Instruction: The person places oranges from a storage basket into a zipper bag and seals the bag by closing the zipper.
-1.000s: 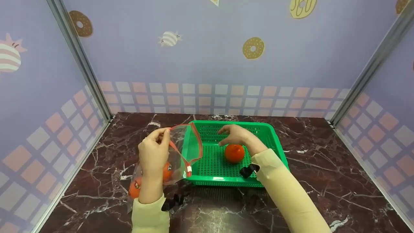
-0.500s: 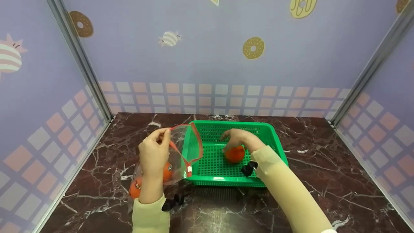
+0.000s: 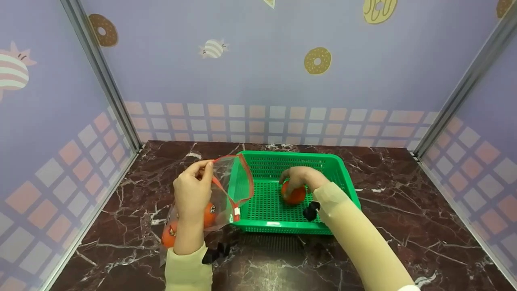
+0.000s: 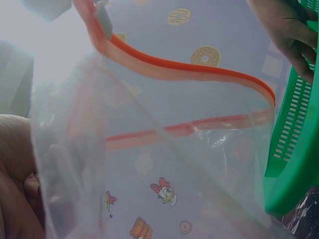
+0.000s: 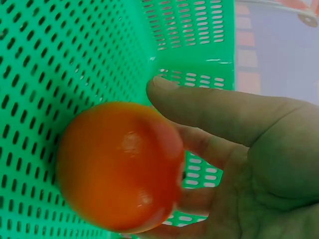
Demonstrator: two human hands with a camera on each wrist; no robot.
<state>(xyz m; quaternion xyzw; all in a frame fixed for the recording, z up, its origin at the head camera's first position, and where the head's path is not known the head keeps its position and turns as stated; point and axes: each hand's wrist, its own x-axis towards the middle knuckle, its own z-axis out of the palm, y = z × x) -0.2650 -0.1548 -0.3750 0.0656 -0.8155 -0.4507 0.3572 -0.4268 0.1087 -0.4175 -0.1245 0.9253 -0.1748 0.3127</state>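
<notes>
My left hand (image 3: 192, 192) pinches the rim of a clear zip bag (image 3: 228, 178) with red edging, holding its mouth wide toward the basket. Inside the bag, orange-red tomatoes (image 3: 209, 215) lie partly behind the wrist. In the left wrist view, cartoon prints show on the bag (image 4: 149, 164), and part of the left hand (image 4: 17, 169) is at the left edge. My right hand (image 3: 305, 178) reaches down over a smooth tomato (image 5: 119, 167) in the green basket (image 3: 258, 224). Its fingers extend beside and behind the fruit, the thumb (image 5: 199, 107) straight; firm contact cannot be told.
The basket's perforated walls surround the right hand, and its left side stands against the bag's mouth. A dark marbled tabletop (image 3: 396, 226) lies beneath everything. Patterned lilac panels (image 3: 258, 72) enclose the back and sides.
My right hand has come down and nearer to the tomato, its fingers now around the fruit's top and sides. The left hand and bag stay where they were.
</notes>
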